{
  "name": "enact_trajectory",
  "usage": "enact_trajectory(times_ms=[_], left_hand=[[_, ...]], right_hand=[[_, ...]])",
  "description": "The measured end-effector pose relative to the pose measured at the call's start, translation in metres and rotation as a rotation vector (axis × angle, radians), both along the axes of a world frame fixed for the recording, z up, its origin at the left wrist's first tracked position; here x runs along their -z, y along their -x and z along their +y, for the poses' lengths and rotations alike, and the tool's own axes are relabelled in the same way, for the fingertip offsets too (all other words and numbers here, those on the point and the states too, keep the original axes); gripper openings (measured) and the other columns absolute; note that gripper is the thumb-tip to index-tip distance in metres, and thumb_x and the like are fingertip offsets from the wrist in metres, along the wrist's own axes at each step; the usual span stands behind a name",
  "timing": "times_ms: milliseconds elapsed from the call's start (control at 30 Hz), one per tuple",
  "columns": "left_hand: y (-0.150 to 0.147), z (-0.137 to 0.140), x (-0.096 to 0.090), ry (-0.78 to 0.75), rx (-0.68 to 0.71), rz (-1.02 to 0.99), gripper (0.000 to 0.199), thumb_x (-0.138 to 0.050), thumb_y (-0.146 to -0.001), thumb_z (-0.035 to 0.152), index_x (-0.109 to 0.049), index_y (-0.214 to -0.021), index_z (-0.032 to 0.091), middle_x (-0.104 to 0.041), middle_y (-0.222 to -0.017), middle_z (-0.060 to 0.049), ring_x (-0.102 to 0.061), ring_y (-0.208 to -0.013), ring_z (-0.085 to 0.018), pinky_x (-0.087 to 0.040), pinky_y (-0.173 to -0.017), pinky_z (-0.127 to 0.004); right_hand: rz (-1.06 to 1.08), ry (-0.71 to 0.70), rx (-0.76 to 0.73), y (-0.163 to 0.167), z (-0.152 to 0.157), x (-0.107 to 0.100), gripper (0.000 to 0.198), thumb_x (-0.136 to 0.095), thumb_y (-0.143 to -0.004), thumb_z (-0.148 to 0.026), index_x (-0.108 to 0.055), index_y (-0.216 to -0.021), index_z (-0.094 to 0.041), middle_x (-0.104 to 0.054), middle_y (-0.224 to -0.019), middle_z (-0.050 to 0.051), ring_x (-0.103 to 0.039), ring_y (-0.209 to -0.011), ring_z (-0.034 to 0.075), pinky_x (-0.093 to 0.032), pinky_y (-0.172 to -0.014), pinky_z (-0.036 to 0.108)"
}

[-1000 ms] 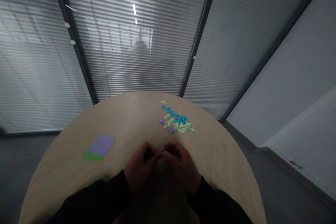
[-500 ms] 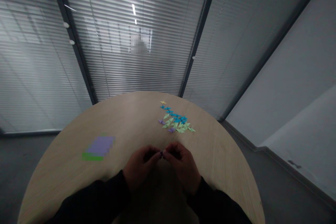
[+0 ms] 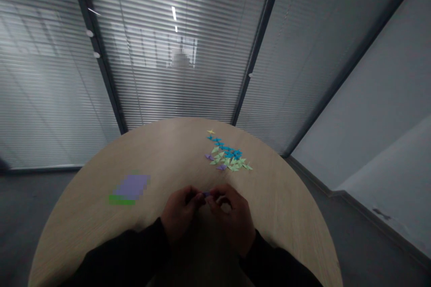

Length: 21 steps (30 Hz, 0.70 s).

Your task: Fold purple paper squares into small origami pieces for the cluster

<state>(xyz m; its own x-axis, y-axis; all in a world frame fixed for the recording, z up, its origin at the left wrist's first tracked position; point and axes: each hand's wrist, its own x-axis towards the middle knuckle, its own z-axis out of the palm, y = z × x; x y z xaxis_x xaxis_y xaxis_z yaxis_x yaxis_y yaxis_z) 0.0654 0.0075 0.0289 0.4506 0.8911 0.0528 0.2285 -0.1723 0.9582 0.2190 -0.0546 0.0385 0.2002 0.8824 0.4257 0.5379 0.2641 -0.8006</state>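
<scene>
A small folded piece of purple paper (image 3: 206, 193) is pinched between my two hands, low over the near side of the table. My left hand (image 3: 179, 213) grips its left end with thumb and fingertips. From the other side, my right hand (image 3: 235, 217) holds the right end, thumb and index finger curled into a ring. The fingers cover most of the paper, so its exact shape is hidden. Beyond my hands lie folded paper figures: several pale green ones (image 3: 233, 164), several blue ones (image 3: 229, 149), a purple one (image 3: 221, 167) and a yellow one (image 3: 210, 132).
A stack of purple sheets (image 3: 132, 185), blurred by pixelation, lies on the left with a green edge (image 3: 121, 200) under it. The round wooden table (image 3: 161, 148) ends near a glass partition with blinds (image 3: 182, 94). A pale wall (image 3: 380, 121) stands at right.
The purple paper shows more between my fingertips. My right hand's fingers have shifted and opened a rounder gap behind the pinch. The whole view has moved slightly.
</scene>
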Motion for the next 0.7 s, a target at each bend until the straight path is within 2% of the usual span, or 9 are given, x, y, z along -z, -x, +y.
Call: enact_trajectory(times_ms=[300,567,700], left_hand=[[-0.0009,-0.0001,-0.0033,0.027,0.019,-0.051,0.037,-0.059,-0.083,0.049,-0.071,-0.086,0.015,-0.07,-0.076,-0.006,-0.062,-0.071,-0.02,-0.046,-0.065,-0.029],[-0.0016,-0.0016,-0.0038,0.04,0.006,-0.088,0.031,-0.063,-0.081,0.046,-0.072,-0.087,0.016,-0.075,-0.084,-0.008,-0.067,-0.08,-0.024,-0.05,-0.073,-0.033],[-0.0021,-0.0015,-0.0048,0.03,0.0,-0.069,0.03,-0.063,-0.081,0.044,-0.072,-0.088,0.016,-0.076,-0.088,-0.009,-0.069,-0.084,-0.025,-0.051,-0.076,-0.034]], right_hand=[[-0.073,-0.022,0.129,-0.0022,0.0005,0.0027,0.011,-0.063,-0.085,-0.03,-0.065,-0.085,-0.019,-0.069,-0.076,0.002,-0.063,-0.065,0.016,-0.05,-0.059,0.026],[-0.163,-0.026,0.122,-0.0019,-0.0016,-0.0025,0.013,-0.062,-0.084,-0.031,-0.065,-0.077,-0.021,-0.065,-0.073,0.001,-0.057,-0.06,0.015,-0.045,-0.057,0.026],[-0.082,-0.008,0.114,-0.0012,-0.0001,-0.0039,0.011,-0.064,-0.081,-0.03,-0.064,-0.076,-0.021,-0.064,-0.07,0.001,-0.057,-0.058,0.015,-0.045,-0.055,0.026]])
